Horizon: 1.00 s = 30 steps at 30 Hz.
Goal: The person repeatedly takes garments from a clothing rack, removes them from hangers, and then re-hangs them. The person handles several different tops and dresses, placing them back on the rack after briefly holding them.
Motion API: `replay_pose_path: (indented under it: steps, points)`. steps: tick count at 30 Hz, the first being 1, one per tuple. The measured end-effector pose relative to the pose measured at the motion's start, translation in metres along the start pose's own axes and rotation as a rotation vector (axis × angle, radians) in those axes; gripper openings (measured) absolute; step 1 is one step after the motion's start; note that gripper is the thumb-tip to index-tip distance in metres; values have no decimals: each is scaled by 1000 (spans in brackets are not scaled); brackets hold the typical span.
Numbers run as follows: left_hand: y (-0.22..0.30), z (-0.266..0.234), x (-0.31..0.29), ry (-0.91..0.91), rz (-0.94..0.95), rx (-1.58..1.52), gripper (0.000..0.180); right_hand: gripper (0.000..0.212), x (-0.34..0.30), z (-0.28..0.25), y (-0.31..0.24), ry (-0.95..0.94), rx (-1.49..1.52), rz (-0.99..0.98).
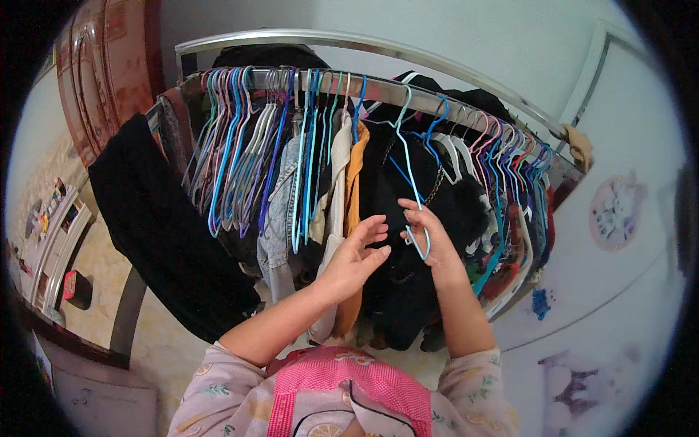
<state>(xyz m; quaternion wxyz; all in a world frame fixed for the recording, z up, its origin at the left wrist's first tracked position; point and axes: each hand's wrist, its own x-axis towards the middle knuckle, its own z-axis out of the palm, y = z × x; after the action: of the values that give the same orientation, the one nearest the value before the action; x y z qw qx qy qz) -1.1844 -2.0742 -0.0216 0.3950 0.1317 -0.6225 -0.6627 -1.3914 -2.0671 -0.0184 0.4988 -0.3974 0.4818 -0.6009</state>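
Note:
In my right hand point(431, 237) is the lower end of a light blue clothes hanger point(407, 154); its hook is up at the metal rail point(386, 91), and no garment shows on it. My left hand point(358, 251) is a little to the left, fingers loosely curved and thumb apart, holding nothing. Behind both hands hang black garments point(389, 291). An orange garment point(354, 175) and a beige one point(340, 153) hang just beyond my left hand. A blue hanger point(431, 146) is beside the light blue one.
Several bare hangers point(237, 160) crowd the rail's left part, near a denim garment point(275, 240). Clothes on hangers point(520, 218) fill the right part. Black cloth point(164, 233) drapes over the left end. A door point(633, 95) stands at right, a wooden cabinet point(109, 65) at far left.

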Motion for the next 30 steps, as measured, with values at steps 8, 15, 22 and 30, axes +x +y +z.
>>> replay_pose_path:
  steps: [8, 15, 22, 30]
  points:
    - [4, -7, -6, 349, 434, 622, 42, 43, -28, 17, -14, 417, -1116, -928]
    - [-9, -1, -4, 256, 189, 291, 73, 38, 15, 77, 0, 27, -420, -358]
    - [-20, -17, -9, 258, 46, 389, 78, 32, 54, 96, 18, 118, -617, -343]
    - [-27, -35, -10, 447, 137, 502, 75, 25, 66, 109, 23, 15, -599, -445]
